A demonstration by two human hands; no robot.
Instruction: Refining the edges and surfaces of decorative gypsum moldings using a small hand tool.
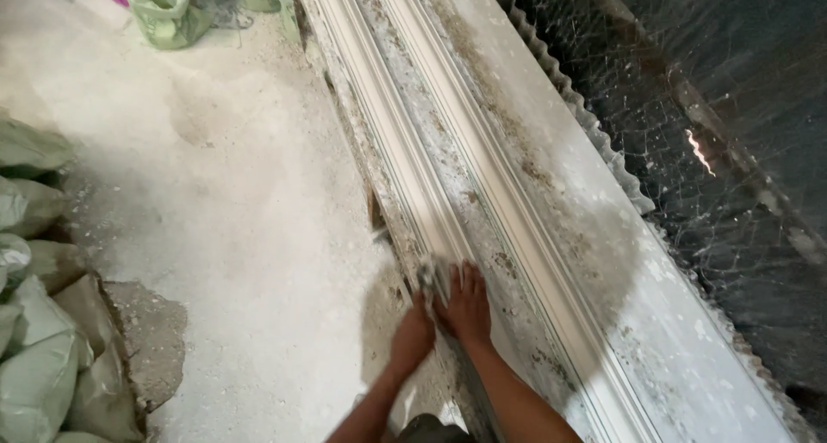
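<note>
Hands first, low in the centre of the frame. Left hand (412,335) is closed around a small grey wad, seemingly a rag or sponge (428,279), pressed on the left rib of the long white moulding (448,228). Right hand (466,305) lies flat beside it, fingers spread and extended, palm down on the moulding surface, gripping nothing; it touches the wad's right edge.

Judgement on method: the wiping appears best done with long strokes along the ribs rather than across, keeping the wad seated in the groove so the profile edges are not chipped. The flat hand should bear lightly, since the casting looks brittle and crusted debris could scratch if dragged under pressure.

Moulding proper: a stepped, ribbed channel form, chalky white, matt, flecked with brown grit and crumbs, running from lower centre to the top of the frame. To its right, a flat dusty white board (655,322) with a scalloped edge.

Left of centre, powder-covered floor (224,193), pale and soft-looking, with a broken patch at lower left. Pale green woven sacks (34,357), slumped and full, stack along the left edge; more sacks (164,12) sit at upper left. Right side shows dark wire mesh (689,107), hexagonal, dusted white.
</note>
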